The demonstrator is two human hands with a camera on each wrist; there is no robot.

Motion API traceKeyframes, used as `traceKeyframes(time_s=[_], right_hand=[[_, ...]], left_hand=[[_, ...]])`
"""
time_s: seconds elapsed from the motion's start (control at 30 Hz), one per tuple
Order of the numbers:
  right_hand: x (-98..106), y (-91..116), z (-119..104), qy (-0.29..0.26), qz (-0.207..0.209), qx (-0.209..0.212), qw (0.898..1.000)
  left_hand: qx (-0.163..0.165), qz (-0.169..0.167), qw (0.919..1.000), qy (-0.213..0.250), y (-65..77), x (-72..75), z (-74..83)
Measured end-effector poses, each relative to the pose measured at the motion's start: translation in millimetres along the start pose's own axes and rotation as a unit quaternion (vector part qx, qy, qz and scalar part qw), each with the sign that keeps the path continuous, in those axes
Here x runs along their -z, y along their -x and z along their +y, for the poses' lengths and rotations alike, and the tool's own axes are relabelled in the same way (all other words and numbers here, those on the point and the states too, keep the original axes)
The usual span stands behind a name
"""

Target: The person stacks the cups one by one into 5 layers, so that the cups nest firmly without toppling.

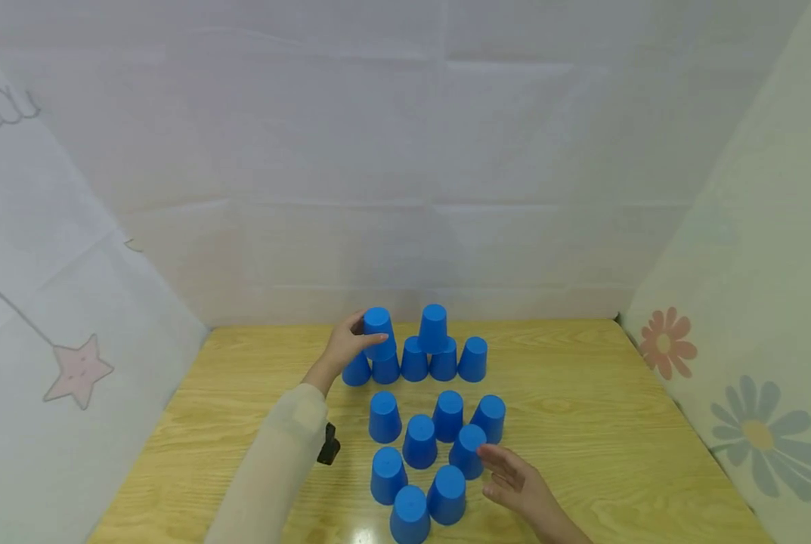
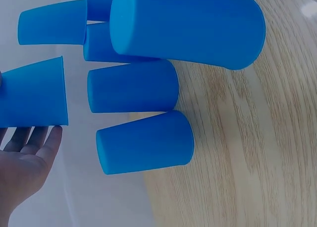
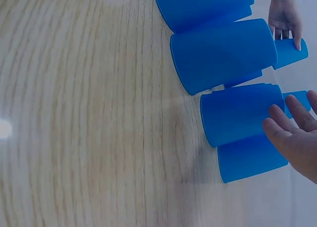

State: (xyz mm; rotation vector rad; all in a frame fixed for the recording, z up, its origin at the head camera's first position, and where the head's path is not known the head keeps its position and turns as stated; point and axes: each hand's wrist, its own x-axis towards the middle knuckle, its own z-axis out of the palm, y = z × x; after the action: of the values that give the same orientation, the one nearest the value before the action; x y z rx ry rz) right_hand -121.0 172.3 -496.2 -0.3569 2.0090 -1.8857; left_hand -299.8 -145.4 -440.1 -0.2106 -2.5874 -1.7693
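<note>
My left hand (image 1: 345, 344) grips an upside-down blue cup (image 1: 378, 325), thumb on the near side. It holds this cup over the left end of a back row of upside-down blue cups (image 1: 415, 360). In the left wrist view a gap shows between the held cup (image 2: 32, 94) and the row cups (image 2: 144, 142). Farther right, another blue cup (image 1: 434, 326) stands on top of the row. My right hand (image 1: 524, 487) has relaxed, slightly bent fingers, with the fingertips right at a blue cup (image 1: 468, 453) in the nearer group; nothing is in its palm.
Several more upside-down blue cups (image 1: 420, 442) stand loosely grouped on the wooden table (image 1: 616, 431), nearer to me. A small black object (image 1: 329, 444) lies beside my left sleeve. A pale sheet (image 1: 405, 249) hangs behind the table, with printed sheets at both sides.
</note>
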Motion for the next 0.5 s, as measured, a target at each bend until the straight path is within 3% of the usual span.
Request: traceKeyframes(time_s=[0.3, 0.5], right_hand=[[-4, 2, 12, -0.015, -0.019, -0.043, 0.999], [-10, -1, 27, 0.013, -0.031, -0.066, 0.997]], left_hand=[[-0.011, 0.002, 0.9999, 0.010, -7.5, -8.8, 1.3], [0.001, 0.004, 1.0000, -0.005, -12.4, -13.5, 5.6]])
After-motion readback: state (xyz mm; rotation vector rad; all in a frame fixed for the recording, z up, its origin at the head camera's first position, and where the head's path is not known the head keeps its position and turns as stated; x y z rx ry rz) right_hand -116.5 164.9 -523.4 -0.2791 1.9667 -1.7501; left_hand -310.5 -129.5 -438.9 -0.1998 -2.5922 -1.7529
